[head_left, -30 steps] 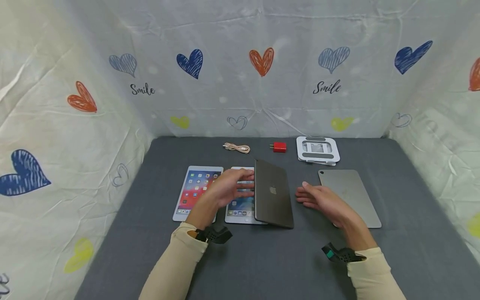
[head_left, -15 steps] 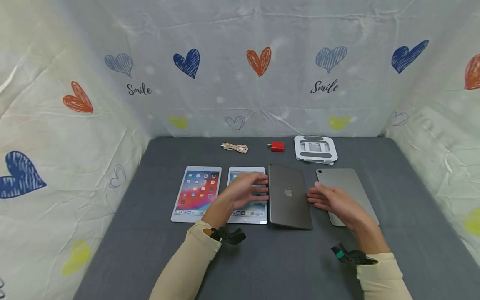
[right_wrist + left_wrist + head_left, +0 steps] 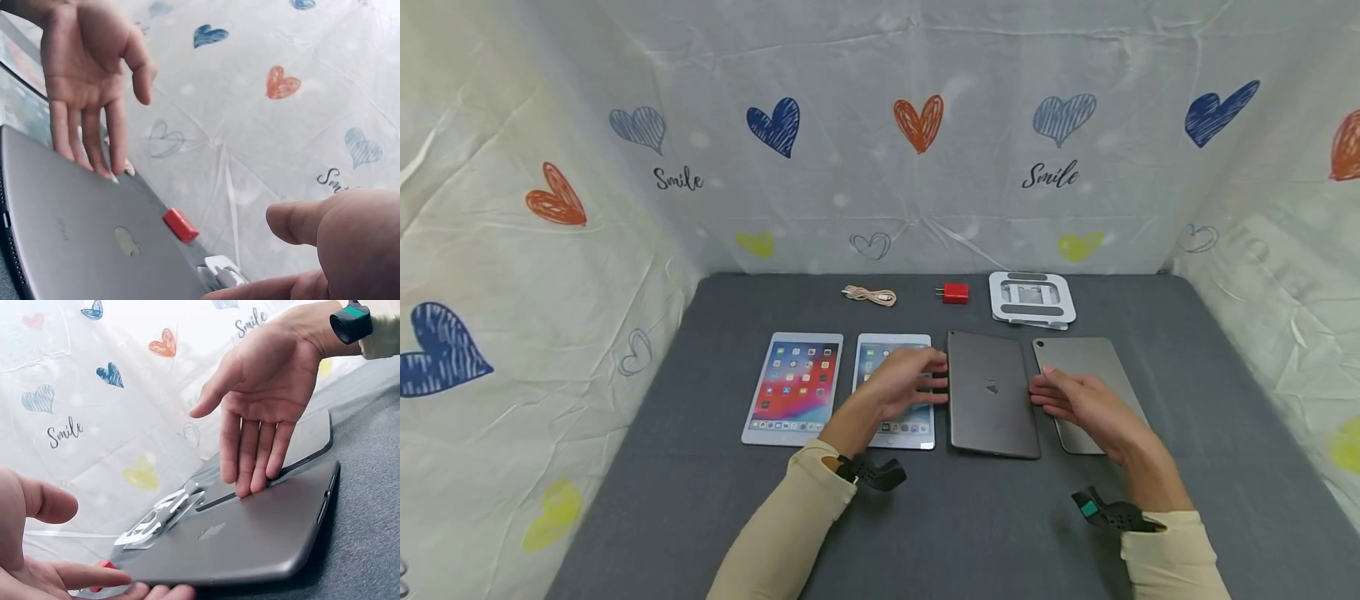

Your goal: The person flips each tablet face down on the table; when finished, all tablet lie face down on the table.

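In the head view a dark grey tablet [image 3: 992,404] lies back up at the middle, its apple logo showing. My left hand [image 3: 904,382] is at its left edge, straight fingertips right against it. Along the opposite edge, the extended fingers of my right hand [image 3: 1090,408] touch or nearly touch the side. The left wrist view shows this tablet [image 3: 256,531] with its near edge slightly raised over the fingertips. A white tablet with a lit screen [image 3: 917,433] is partly hidden beneath my left hand. Beneath my right hand lies a lighter grey tablet [image 3: 1093,358], face down.
Another lit white tablet [image 3: 797,379] lies at the left of the row. Behind are a coiled beige cable [image 3: 869,295], a red charger plug [image 3: 955,292] and a folded white stand [image 3: 1032,300]. A heart-patterned cloth [image 3: 842,75] walls the grey table [image 3: 925,525].
The dark tablet, earlier tilted up over the second white tablet, has moved right and come down nearly flat between the two neighbours. Both hands have moved right with it.
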Available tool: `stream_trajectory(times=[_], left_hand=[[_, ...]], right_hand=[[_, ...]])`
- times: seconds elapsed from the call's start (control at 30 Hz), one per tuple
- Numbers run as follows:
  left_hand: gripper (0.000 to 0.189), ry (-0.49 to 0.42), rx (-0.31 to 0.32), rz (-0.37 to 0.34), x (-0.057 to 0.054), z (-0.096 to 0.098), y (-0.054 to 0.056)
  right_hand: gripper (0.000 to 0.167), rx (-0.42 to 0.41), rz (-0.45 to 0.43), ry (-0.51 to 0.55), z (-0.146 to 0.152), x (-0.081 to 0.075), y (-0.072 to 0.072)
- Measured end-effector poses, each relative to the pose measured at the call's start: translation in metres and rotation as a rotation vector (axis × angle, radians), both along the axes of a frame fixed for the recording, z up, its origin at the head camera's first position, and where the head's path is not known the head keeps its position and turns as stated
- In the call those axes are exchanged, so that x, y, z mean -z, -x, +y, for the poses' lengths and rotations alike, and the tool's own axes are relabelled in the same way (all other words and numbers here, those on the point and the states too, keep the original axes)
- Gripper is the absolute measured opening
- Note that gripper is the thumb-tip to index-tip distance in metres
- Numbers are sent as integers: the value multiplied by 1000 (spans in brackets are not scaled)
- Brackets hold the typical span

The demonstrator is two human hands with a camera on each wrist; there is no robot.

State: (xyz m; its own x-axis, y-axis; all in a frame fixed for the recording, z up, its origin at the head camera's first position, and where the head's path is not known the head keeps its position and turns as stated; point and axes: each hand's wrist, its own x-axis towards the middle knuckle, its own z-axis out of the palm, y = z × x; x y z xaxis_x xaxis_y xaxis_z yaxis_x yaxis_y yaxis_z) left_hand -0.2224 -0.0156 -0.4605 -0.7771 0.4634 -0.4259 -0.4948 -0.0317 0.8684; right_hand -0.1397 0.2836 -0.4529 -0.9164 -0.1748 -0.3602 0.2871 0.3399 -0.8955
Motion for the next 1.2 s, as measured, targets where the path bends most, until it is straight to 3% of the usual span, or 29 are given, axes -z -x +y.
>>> stream_trajectory(times=[0.3, 0.53, 0.6, 0.93, 1.2], left_hand=[[60, 24, 27, 0, -5, 4, -5], [67, 51, 190, 104, -10, -4, -11], [67, 45, 208, 127, -11, -10, -12], [54, -44, 220, 211, -28, -64, -12], [46, -67, 143, 261, -43, -112, -11]], right_hand=[[79, 11, 1, -23, -1, 2, -1], [78, 14, 20, -25, -1, 0, -1], [78, 12, 35, -10, 0, -3, -1], [68, -32, 114, 229, 0, -13, -1], [67, -27, 113, 296, -20, -15, 8]])
